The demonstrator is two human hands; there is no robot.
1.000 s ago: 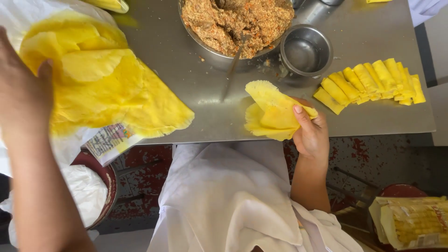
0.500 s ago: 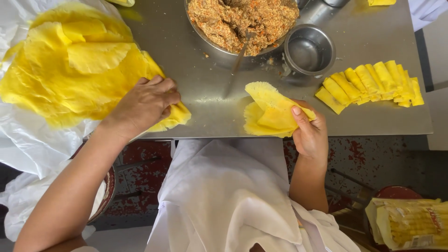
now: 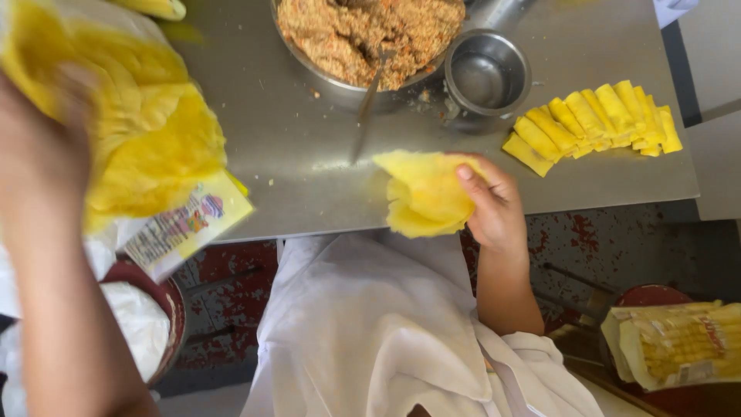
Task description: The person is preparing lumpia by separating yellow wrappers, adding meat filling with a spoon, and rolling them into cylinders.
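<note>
The left hand is now lifted up in front of the camera, close and blurred. Half a second ago it was lying flat on the stack of yellow sheets at the table edge. I cannot tell how its fingers stand because of the blur. The stack is now seen together with its plastic wrapping, whose printed corner hangs over the front edge of the steel table. Below this edge, a dark red bucket with a white bag inside stands on the floor.

In the middle, the big bowl of brown filling is near the far edge, and a spoon leans out of it onto the table. Between the stack and the spoon there is a bare piece of steel, the widest open room on the table.

The right hand is at the front edge as before. Its fingers are closed on a loose yellow sheet, thumb on top. The sheet is now more crumpled and hangs a little past the edge.

Behind the hand stands a small empty steel bowl, just beside the big one. At the right, a row of folded yellow rolls lies near the right edge, apart from the hand.
</note>
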